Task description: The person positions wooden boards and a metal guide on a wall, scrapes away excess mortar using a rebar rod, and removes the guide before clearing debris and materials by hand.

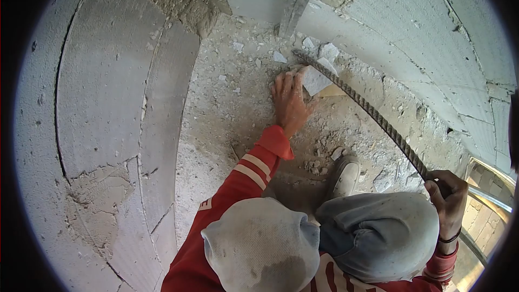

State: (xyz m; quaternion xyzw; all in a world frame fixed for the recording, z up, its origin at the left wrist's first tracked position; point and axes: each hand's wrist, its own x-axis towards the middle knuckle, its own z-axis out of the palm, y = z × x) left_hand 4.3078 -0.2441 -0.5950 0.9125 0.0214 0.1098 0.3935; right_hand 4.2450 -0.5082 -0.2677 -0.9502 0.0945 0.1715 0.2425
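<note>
In the head view, a ribbed bar (373, 111) is gripped at the near right by the right hand (450, 197), its near part pinched between the thumb and bent fingers. From there the bar is slanted across the scene to the far middle, where its tip is held above or against the rubble-strewn floor (211, 108); which of the two cannot be told. Beneath the bar, close to its far end, a pale flat chunk (315, 81) is seen, with a tan piece (334, 91) partly covered by it. Just to the left of the chunk, the left hand (291, 100) is placed palm down and low over the floor, its fingers slightly spread and its thumb held apart; whether the chunk is touched cannot be told. The left forearm is covered by a red sleeve (259, 167) with pale stripes. A shoe (346, 177) is planted on the floor nearer the body, between the bent knees. The space is bounded by a left wall (108, 70) and a right wall (427, 32), both of grey blocks
</note>
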